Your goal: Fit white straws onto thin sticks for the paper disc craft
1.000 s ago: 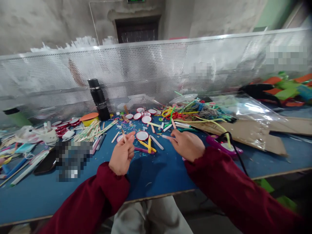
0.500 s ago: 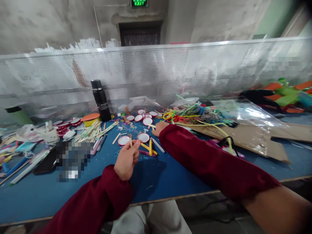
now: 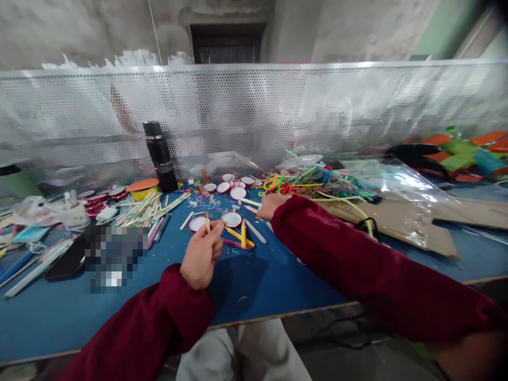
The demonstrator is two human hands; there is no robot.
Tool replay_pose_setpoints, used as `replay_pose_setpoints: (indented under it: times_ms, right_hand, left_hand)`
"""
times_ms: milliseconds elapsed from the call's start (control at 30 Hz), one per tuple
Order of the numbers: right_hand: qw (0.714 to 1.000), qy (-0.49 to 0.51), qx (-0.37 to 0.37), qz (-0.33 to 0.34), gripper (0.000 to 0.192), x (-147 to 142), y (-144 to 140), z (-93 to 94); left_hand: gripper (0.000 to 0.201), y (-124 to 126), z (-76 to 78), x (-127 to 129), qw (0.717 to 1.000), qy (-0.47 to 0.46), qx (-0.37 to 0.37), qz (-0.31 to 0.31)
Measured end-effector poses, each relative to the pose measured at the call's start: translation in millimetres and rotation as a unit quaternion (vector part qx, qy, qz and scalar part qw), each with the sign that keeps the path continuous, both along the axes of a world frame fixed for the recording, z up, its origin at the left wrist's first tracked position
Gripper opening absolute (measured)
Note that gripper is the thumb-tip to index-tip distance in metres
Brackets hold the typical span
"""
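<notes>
Blue table point(image 3: 254, 288) clutter is dense, so the reach should stay slow. Right hand point(image 3: 271, 205), stretched among straws near the white caps point(image 3: 232, 219), hides its grip; left hand point(image 3: 201, 254) should keep its pinched wooden stick point(image 3: 207, 221) upright, clear of them.

A short, pale wooden stick point(image 3: 207, 222) stands nearly upright, pinched at its lower end so only the upper part shows. It sits above the blue table, just beside a red-rimmed white lid point(image 3: 231, 219) lying flat, face up.
</notes>
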State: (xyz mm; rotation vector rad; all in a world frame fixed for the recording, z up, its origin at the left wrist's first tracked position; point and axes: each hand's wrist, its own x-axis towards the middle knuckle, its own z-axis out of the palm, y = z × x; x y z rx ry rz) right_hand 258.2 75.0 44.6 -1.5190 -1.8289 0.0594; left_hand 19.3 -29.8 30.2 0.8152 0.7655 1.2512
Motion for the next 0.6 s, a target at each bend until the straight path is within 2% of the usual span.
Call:
replay_pose_setpoints:
  times_ms: [33,67,133,167,267,400,500,600]
  right_hand:
    - [0.999,-0.037,-0.022,-0.013,0.048,-1.1,-9.8,3.4]
    - [0.987,-0.136,-0.073,-0.039,0.042,-3.9,-20.0,6.6]
    - [0.950,-0.259,-0.163,-0.056,0.032,-13.7,-39.3,10.6]
    - [0.939,-0.278,-0.195,-0.059,0.030,-19.7,-47.3,11.0]
    - [0.926,-0.304,-0.222,-0.025,0.026,-34.9,-62.1,7.8]
    - [0.930,-0.289,-0.219,-0.055,0.022,-29.3,-68.0,10.8]
    - [0.962,-0.207,-0.164,-0.075,0.018,-9.5,-80.9,20.6]
    - [0.993,-0.086,-0.080,0.003,0.014,1.3,-109.9,18.9]
  left_hand:
    - [0.050,0.1,0.1,0.1,1.000,0.000,0.000,-0.001]
    - [0.050,0.2,0.2,0.2,1.000,0.000,0.000,-0.003]
    - [0.050,0.4,0.2,0.3,1.000,0.002,0.000,-0.004]
    - [0.050,0.7,0.2,0.3,1.000,0.003,0.001,-0.002]
    - [0.049,2.5,-0.1,-0.9,1.000,-0.001,0.005,0.007]
    - [0.041,5.8,2.3,-7.5,1.000,-0.007,0.013,0.023]
    - [0.037,1.5,6.8,-15.2,0.999,-0.008,0.030,0.036]
    - [0.038,-14.0,8.9,-18.7,0.998,0.011,0.054,0.030]
